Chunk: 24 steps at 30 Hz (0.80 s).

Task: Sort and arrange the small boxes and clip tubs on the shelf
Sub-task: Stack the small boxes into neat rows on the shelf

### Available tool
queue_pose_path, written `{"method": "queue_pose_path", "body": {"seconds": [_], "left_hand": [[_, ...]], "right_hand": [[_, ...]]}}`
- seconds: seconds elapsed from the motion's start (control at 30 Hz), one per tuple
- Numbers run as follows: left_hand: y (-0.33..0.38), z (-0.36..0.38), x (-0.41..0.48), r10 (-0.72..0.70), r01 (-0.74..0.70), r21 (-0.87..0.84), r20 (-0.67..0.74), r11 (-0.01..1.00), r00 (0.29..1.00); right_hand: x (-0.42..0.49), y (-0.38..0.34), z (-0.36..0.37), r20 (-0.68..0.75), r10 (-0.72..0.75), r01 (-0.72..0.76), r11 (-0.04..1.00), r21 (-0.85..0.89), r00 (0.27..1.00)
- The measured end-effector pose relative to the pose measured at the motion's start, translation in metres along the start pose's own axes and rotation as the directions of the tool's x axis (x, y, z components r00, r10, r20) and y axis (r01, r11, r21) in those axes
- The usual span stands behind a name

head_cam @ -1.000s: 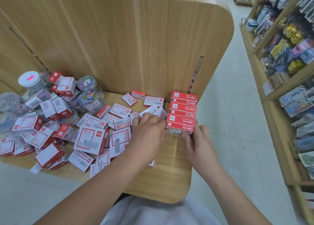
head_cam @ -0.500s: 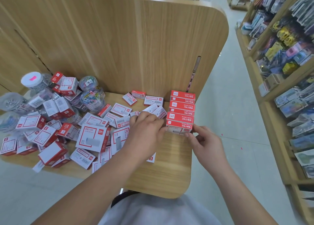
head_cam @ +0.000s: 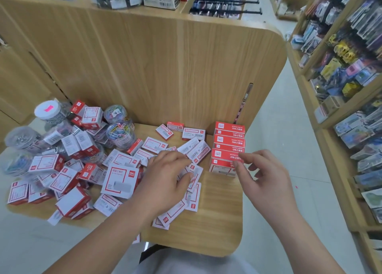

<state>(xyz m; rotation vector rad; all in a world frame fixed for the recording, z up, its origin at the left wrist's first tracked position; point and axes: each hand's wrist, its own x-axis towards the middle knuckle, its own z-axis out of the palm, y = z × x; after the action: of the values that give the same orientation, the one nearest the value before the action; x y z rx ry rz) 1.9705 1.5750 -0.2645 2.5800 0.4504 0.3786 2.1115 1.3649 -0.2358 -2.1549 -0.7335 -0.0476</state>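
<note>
The row of red boxes is standing on edge at the right end of the shelf, back box against the wood panel, and it's holding square w/o me pressing it. Half a sec ago both grips were squeezing its near end; now I'm letting go. My right grip is easing off, fingers apart and loosely bent, holding nothing. Its index tip is right at the nearest box, can't tell if it's touching. My left grip is sliding left onto the loose boxes lying flat just beside the row. Its fingers are bending down over one or two of them; whether it's clamped on one yet I can't tell, b/c the knuckles are hiding it. So imo the row is done for now and I'm fetching the next box for it. That box is lying right under the left fingertips, near the row's front. Further left the pile is getting thicker, w/ a bigger white box on top. The clip tubs are sitting well apart toward the far left, not sorted yet.
</note>
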Motion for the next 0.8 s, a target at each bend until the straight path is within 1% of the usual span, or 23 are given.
{"method": "queue_pose_path", "body": {"seconds": [0.07,0.13,0.23,0.37,0.43,0.5,0.57,0.63,0.67,0.73,0.77,0.8], "left_hand": [[-0.007,-0.011,0.01,-0.013,0.013,0.018,0.018,1.0,1.0],[-0.012,-0.018,0.02,-0.031,0.029,0.032,0.068,0.999,0.997],[-0.022,-0.021,0.031,-0.004,-0.002,0.056,0.115,0.998,0.993],[-0.035,-0.028,0.065,0.006,-0.019,0.104,0.126,0.994,0.992],[-0.037,-0.024,0.092,0.026,-0.046,0.108,0.175,0.993,0.984],[-0.034,-0.015,0.108,0.068,-0.103,0.135,0.243,0.986,0.968],[-0.032,-0.005,0.109,0.117,-0.182,0.21,0.289,0.961,0.95],[-0.037,-0.001,0.103,0.145,-0.238,0.28,0.314,0.93,0.938],[-0.04,0.0,0.099,0.153,-0.25,0.29,0.318,0.924,0.936],[-0.048,-0.003,0.092,0.156,-0.236,0.276,0.282,0.932,0.947],[-0.052,-0.006,0.09,0.149,-0.22,0.267,0.263,0.938,0.953],[-0.054,-0.009,0.088,0.141,-0.206,0.253,0.251,0.945,0.958]], "right_hand": [[0.007,0.003,-0.001,-0.01,0.027,-0.027,0.999,-0.032,1.0],[0.013,0.003,-0.001,-0.012,0.047,-0.048,0.998,-0.038,0.999],[0.022,-0.003,0.002,-0.002,0.055,-0.055,0.998,-0.014,0.998],[0.039,-0.017,0.012,-0.009,-0.063,0.062,0.997,-0.052,0.998],[0.048,-0.024,0.022,0.025,-0.11,0.113,0.987,-0.114,0.994],[0.053,-0.026,0.032,0.062,-0.126,0.135,0.976,-0.173,0.99],[0.05,-0.023,0.036,0.057,-0.141,0.15,0.968,-0.202,0.988],[0.041,-0.023,0.033,0.012,-0.173,0.172,0.965,-0.197,0.985],[0.035,-0.026,0.03,-0.02,-0.19,0.183,0.964,-0.192,0.982],[0.021,-0.038,0.027,-0.063,-0.222,0.211,0.965,-0.153,0.973],[0.014,-0.046,0.027,-0.045,-0.223,0.217,0.971,-0.101,0.974],[0.007,-0.054,0.03,0.006,-0.204,0.204,0.978,-0.034,0.979]]}}
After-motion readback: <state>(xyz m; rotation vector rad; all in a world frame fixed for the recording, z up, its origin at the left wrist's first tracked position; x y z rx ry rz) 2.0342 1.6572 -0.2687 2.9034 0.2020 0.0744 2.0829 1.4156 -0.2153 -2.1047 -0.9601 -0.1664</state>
